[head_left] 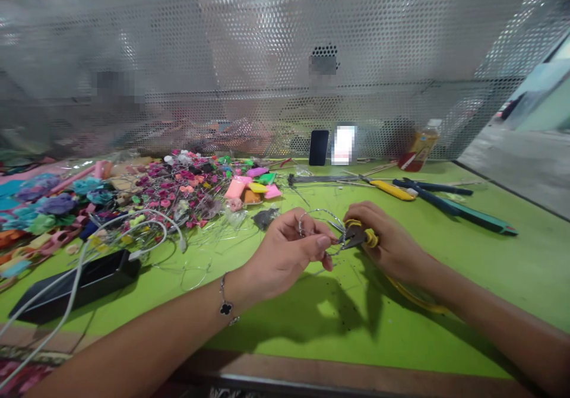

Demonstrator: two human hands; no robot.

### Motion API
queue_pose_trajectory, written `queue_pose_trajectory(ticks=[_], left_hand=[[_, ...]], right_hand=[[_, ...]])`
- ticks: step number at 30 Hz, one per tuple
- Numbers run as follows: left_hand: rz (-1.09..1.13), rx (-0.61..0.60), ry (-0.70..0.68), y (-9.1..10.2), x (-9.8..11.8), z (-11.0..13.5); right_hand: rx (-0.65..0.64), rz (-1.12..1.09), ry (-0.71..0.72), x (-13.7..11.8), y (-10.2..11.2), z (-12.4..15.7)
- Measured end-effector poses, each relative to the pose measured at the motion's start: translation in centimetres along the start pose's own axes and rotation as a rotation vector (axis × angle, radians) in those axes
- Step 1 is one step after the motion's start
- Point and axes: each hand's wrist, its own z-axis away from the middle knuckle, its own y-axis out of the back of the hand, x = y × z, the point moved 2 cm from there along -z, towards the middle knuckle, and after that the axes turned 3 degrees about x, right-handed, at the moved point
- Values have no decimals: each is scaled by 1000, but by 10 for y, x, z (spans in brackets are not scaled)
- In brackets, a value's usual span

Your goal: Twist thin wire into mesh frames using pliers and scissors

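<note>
Left hand pinching 1 wire loop; right hand clenching 1 pr yellow pliers; 2 more tools nr worktop R edge.

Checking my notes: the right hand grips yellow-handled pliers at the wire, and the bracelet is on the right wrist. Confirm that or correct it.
The bracelet is on the wrong wrist: the head view shows it on the left wrist, not the right. The rest stands: the right hand grips the yellow-handled pliers at the wire.
</note>
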Motion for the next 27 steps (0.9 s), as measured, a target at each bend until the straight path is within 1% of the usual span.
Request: queue_pose_trajectory(ticks=[7,13,17,22,27], left_hand=[[-4,-48,44,-3,-2,2],[74,-67,187,0,0,2],[101,-76,214,1,1,3],[88,-73,258,1,-3,4],[73,-85,309,3,-4,4]], right_hand=[[-16,-71,-37,-6,-2,-2],[-68,-70,-7,-2,-6,5],[-102,-100,-7,-1,-9,5],[-130,-193,21,-5,-11,1],[-201,-146,5,-8,-10,4]])
